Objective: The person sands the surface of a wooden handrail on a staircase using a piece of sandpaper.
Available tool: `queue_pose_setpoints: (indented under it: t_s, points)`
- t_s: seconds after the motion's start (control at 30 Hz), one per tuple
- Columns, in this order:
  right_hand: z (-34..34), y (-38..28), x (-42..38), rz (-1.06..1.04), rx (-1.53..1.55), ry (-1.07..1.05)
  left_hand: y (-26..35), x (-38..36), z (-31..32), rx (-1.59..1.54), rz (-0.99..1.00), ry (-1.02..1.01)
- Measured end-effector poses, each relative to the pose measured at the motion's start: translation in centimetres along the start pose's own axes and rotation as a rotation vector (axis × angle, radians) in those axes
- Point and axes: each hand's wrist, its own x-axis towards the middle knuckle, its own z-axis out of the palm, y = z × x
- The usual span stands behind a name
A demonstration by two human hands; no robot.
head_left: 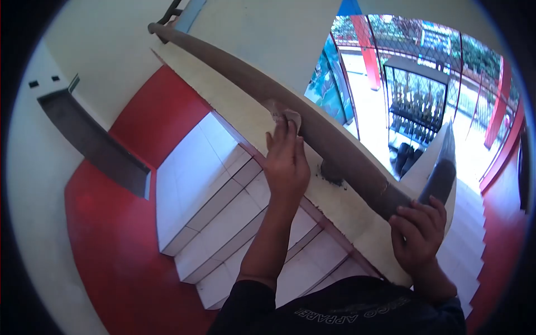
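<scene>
A brown handrail (329, 142) slopes down along a cream wall ledge (335, 201), from the upper left to the lower right. Against its side, my left hand (287, 159) presses a small pinkish-brown piece (291, 117) that looks like sandpaper; whether it is paper or cloth is hard to tell. My fingers partly cover that piece. Lower down, my right hand (420, 231) grips the rail near its bend, fingers curled over it. A bracket (332, 172) joins the rail to the ledge, with dark marks around it.
White tiled stairs (234, 206) run below the ledge on the left, beside a red and white wall (106, 240). Another dark rail (95, 142) is at the far left. More steps (460, 251) descend at right. Behind a mesh grille stands a shelf rack (416, 100).
</scene>
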Motion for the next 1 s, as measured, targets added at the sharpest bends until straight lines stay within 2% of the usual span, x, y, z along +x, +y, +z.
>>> queue_pose_setpoints:
  t_s: [0.03,0.13,0.17,0.27,0.3,0.4,0.43,0.53,0.57,0.67,0.7,0.8,0.83,0.93,0.97,1.0]
  points:
    - [0.0,0.0,0.0,0.012,0.013,0.001,0.5,-1.0,0.1,-0.005,0.11,-0.049]
    - [-0.2,0.2,0.2,0.012,0.032,0.011,3.9,-3.1,-1.8,-0.085,0.514,-0.429]
    - [-0.1,0.3,0.0,-0.001,0.033,0.022,2.6,-2.6,-1.7,-0.048,0.582,-0.379]
    - [0.1,0.4,-0.1,-0.007,0.042,0.048,-0.1,-0.5,-0.4,0.119,0.316,-0.108]
    - [0.1,0.4,-0.3,-0.009,0.046,0.056,0.1,-1.2,0.2,0.08,0.332,-0.088]
    - [0.1,0.5,-0.3,-0.007,0.066,0.067,2.8,-4.0,-0.5,-0.121,0.528,-0.373]
    - [0.2,0.6,-0.2,-0.009,0.064,0.081,1.9,-3.1,-0.7,-0.076,0.617,-0.328]
    - [0.2,0.6,-0.4,-0.005,0.076,0.075,0.0,0.8,-0.6,0.31,0.325,-0.122]
    - [0.2,0.6,-0.3,0.001,0.076,0.07,0.2,1.4,-0.9,0.191,0.279,-0.125]
    - [0.1,0.6,-0.3,-0.003,0.079,0.067,3.5,0.3,-2.3,-0.006,0.514,-0.482]
    - [0.2,0.6,-0.4,0.0,0.078,0.073,3.6,0.9,-2.9,0.065,0.587,-0.522]
    - [0.4,0.7,-0.5,0.003,0.077,0.077,0.8,5.4,-2.8,0.51,0.428,-0.34]
    - [0.4,0.5,-0.6,0.008,0.086,0.077,0.4,6.1,-2.8,0.333,0.373,-0.335]
    - [0.5,0.7,-0.5,0.01,0.087,0.093,3.9,2.7,-2.8,0.041,0.554,-0.634]
    - [0.6,0.8,-0.6,0.01,0.084,0.094,3.3,2.9,-3.1,0.157,0.613,-0.614]
    - [0.5,0.7,-0.7,0.008,0.085,0.089,1.4,3.4,-2.7,0.382,0.563,-0.427]
